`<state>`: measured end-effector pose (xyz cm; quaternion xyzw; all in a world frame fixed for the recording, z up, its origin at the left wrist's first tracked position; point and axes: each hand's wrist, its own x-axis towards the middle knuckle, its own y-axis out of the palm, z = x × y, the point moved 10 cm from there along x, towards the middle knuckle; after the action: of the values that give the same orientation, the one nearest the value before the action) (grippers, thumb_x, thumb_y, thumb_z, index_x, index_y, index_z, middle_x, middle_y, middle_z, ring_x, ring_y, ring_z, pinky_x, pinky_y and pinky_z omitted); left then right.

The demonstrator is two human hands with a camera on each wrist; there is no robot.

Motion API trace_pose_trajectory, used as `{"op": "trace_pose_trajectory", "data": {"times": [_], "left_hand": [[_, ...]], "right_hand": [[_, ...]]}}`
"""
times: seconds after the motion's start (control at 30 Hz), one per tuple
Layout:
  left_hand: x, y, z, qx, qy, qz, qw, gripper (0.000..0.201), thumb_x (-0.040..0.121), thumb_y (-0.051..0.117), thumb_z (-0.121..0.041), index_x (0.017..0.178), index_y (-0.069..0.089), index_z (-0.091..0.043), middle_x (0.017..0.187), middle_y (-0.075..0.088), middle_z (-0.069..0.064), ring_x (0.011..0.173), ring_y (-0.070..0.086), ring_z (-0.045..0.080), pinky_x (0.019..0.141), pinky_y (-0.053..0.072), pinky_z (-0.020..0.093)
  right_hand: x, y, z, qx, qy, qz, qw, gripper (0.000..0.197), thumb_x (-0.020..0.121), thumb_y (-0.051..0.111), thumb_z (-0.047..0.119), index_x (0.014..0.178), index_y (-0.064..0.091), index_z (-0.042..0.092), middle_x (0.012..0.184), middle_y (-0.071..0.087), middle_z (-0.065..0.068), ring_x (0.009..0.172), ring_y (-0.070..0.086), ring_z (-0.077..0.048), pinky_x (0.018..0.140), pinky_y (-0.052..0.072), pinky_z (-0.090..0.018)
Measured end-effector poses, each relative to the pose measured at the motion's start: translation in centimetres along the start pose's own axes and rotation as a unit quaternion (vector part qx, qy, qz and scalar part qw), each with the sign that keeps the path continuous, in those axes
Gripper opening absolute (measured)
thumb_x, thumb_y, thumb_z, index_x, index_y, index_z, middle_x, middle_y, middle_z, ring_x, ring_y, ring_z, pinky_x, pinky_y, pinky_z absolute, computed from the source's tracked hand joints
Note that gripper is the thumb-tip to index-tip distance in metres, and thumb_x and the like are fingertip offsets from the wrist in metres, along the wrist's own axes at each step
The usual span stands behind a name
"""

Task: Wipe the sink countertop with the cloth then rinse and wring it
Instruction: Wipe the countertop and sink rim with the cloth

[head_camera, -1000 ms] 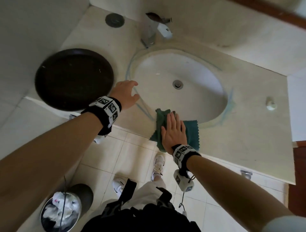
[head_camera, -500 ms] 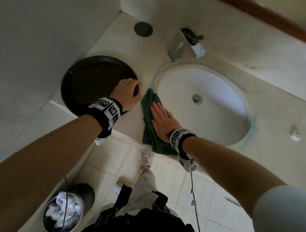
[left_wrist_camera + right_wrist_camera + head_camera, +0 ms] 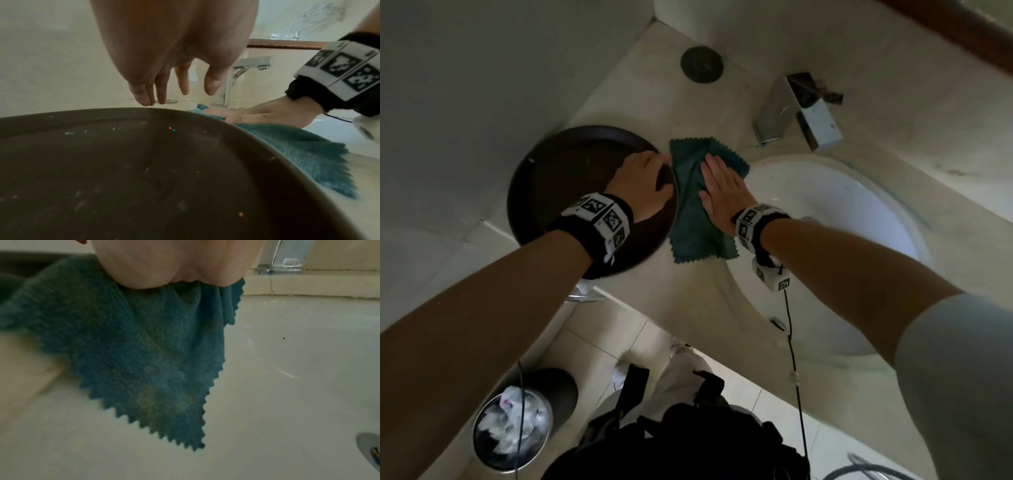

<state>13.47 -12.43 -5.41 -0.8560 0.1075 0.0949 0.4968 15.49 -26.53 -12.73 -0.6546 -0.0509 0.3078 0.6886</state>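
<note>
Teal cloth [image 3: 693,205] — right hand [image 3: 722,192] fingers [image 3: 714,166] flat, pressing.

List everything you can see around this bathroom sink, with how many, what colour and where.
cloth: one, teal green, flat on the countertop between tray and basin
countertop: one, cream
sink basin: one, white, right of the cloth
faucet: one, chrome, behind the basin
round tray: one, dark brown, left of the cloth
round cap: one, dark grey, back of the countertop
waste bin: one, dark, on the floor at lower left, white litter inside
wrist bands: two, black and white, one per wrist
left hand: over the tray's right edge, fingers relaxed
right hand: flat, pressing on the cloth
</note>
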Motion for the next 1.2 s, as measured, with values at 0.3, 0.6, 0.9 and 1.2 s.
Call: {"op": "trace_pose_trajectory", "data": {"times": [0.3, 0.6, 0.9, 1.2], "left_hand": [[-3.7, 1.1, 0.1, 0.009, 0.026, 0.016, 0.999, 0.050, 0.092, 0.053, -0.031, 0.139, 0.039, -0.017, 0.147, 0.037, 0.009, 0.139, 0.027, 0.028, 0.112, 0.030, 0.046], [-6.3, 2.1, -0.5, 0.021, 0.066, 0.025, 0.997, 0.052, 0.090, 0.052, -0.033, 0.139, 0.038, -0.020, 0.146, 0.037, 0.010, 0.137, 0.029, 0.030, 0.111, 0.031, 0.046], [-3.2, 0.8, -0.3, 0.030, 0.045, 0.015, 0.998, 0.050, 0.093, 0.050, -0.036, 0.139, 0.036, -0.024, 0.156, 0.023, 0.009, 0.144, 0.019, 0.030, 0.112, 0.024, 0.050], [2.5, -0.5, 0.7, 0.012, 0.006, 0.009, 1.000, 0.052, 0.093, 0.051, -0.035, 0.141, 0.034, -0.025, 0.157, 0.021, 0.010, 0.146, 0.015, 0.029, 0.114, 0.020, 0.051]], "right_hand": [[-8.0, 3.0, 4.2, 0.030, 0.032, -0.008, 0.999, 0.061, 0.103, 0.020, 0.031, 0.153, -0.003, 0.004, 0.161, -0.008, -0.013, 0.149, -0.005, -0.026, 0.122, 0.001, -0.038], [-18.7, 7.5, 8.0, 0.000, 0.047, 0.043, 0.998, 0.065, 0.099, 0.009, 0.046, 0.153, -0.007, 0.011, 0.162, -0.012, -0.007, 0.149, -0.010, -0.021, 0.123, 0.002, -0.040], [-13.9, 5.8, 7.0, 0.006, 0.023, 0.027, 0.999, 0.066, 0.099, 0.008, 0.048, 0.154, -0.002, 0.012, 0.163, -0.006, -0.006, 0.150, -0.003, -0.021, 0.122, 0.004, -0.038], [-3.0, 1.6, 0.2, 0.002, 0.028, 0.007, 1.000, 0.062, 0.103, 0.015, 0.039, 0.153, -0.004, 0.008, 0.162, -0.011, -0.008, 0.150, -0.007, -0.022, 0.122, 0.001, -0.037]]}}
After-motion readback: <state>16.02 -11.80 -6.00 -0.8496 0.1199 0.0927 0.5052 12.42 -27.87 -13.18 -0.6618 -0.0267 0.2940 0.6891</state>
